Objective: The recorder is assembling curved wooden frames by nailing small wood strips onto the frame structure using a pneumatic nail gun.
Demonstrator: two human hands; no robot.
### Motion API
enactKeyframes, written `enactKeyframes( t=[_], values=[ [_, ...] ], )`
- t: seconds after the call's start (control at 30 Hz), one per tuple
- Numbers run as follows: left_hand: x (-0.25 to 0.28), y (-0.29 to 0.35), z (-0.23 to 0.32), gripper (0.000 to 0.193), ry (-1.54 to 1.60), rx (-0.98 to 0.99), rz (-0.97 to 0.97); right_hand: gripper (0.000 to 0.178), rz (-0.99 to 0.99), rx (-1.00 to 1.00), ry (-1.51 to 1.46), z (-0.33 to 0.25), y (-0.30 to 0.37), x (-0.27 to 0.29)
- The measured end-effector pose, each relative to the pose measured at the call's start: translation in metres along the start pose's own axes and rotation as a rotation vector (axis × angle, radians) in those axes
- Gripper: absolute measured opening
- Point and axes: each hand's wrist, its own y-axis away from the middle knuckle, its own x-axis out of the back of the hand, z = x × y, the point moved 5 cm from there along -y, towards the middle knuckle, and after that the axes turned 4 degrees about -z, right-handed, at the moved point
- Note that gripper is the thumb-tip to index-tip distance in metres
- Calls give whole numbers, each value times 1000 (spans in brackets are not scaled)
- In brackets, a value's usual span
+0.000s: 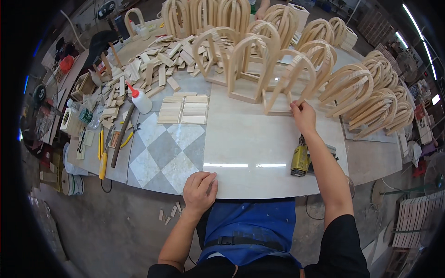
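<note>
My right hand (303,116) reaches over the table with its fingers pinched on the lower right corner of an arched wooden frame (283,74). This frame stands upright at the front of a row of similar arches (243,69). Just below that hand, a yellow and black nail gun (300,160) rests on the board, partly hidden by my right forearm. At the table's near edge lies my left hand (200,191), its fingers curled in and nothing seen in them. Thin wooden slats (183,110) are laid side by side in two groups, forward of my left hand.
Loose wood pieces (162,58) are heaped at the back left. Nearby are a white glue bottle with a red tip (140,99), a dark bar (123,136), yellow-handled pliers (130,134) and a yellow-handled tool (103,164). Stacked arches (375,106) fill the right side.
</note>
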Motion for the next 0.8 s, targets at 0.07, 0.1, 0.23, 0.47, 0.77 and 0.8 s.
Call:
enactKeyframes(
  t=[0.07, 0.1, 0.23, 0.47, 0.77, 0.8],
  values=[
    [-11, -2, 6, 27, -38, 26, 12, 25, 38, -5, 11, 14, -19, 5],
    [-18, -5, 9, 27, -49, 31, 13, 29, -3, 37, 47, 17, -29, 2],
    [-33, -10, 19, 28, -38, 37, 7, 45, -43, 99, -29, 13, -34, 7],
    [-35, -23, 21, 29, -41, 54, -1, 40, 360, 348, 86, -9, -31, 194],
    [-29, 1, 34, 30, -77, 104, 6, 44, 271, -33, 145, -5, -94, 272],
    [-22, 6, 26, 30, -78, 111, 2, 45, 150, -170, 47, -1, -90, 252]
  ],
)
